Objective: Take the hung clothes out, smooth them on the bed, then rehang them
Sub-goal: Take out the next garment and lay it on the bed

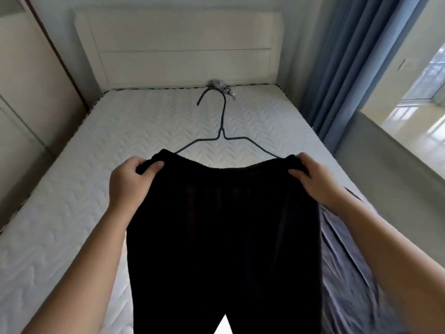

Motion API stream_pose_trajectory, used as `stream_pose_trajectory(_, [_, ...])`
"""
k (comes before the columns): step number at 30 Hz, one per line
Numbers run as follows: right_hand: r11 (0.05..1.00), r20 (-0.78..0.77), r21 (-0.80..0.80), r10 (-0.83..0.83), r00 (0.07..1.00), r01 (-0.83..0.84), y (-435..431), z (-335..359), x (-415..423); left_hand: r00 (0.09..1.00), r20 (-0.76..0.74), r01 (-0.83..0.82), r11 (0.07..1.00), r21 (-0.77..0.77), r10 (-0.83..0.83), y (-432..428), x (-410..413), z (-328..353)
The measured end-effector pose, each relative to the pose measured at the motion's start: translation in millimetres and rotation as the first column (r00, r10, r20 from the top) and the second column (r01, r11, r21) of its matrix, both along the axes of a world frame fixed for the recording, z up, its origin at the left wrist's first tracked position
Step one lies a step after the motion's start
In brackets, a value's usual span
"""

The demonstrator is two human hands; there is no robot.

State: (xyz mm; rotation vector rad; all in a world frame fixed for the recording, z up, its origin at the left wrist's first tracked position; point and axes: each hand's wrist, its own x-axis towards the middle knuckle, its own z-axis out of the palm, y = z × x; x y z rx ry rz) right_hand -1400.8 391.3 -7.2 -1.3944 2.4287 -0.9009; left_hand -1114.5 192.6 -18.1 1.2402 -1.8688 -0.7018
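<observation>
Black trousers hang spread over the bed, held up by the waistband. Left hand and right hand each have their grip clamped on a waistband corner. Beyond them a wire hanger lies on the mattress, partly hidden by the waistband.
</observation>
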Motion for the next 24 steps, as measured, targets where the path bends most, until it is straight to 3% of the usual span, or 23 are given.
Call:
stream_pose_trajectory(4, [0.996,0.079,-0.049,-0.076,0.994,0.080,-73.2,-8.7,-56.6,0.997,0.072,-0.006,1.000,0.008,0.005,-62.4,-56.4,-8.4])
stream_pose_trajectory(6, [0.993,0.142,-0.016,-0.111,0.984,0.115,-102.8,-36.2,-81.9,0.980,0.196,0.010,0.999,0.034,-0.016,-85.0,-75.6,-31.3])
stream_pose_trajectory(9, [0.990,0.195,0.084,-0.130,0.972,0.116,-136.2,-92.9,-111.4,0.886,0.453,0.066,0.994,0.085,-0.098,-111.5,-95.8,-82.1])
stream_pose_trajectory(11, [0.982,0.227,0.149,-0.148,0.963,0.116,-152.1,-134.6,-122.7,0.837,0.529,0.080,0.987,0.139,-0.142,-129.3,-106.4,-118.3])
stream_pose_trajectory(16, [0.957,0.193,0.286,-0.100,0.976,0.041,-191.0,-233.1,-148.9,0.785,0.602,0.056,0.984,0.172,-0.150,-177.4,-131.5,-205.4])
stream_pose_trajectory(24, [0.942,0.129,0.326,-0.129,0.983,0.081,-266.3,-344.3,-190.6,0.757,0.652,-0.026,0.994,0.102,-0.047,-254.0,-178.3,-321.8])
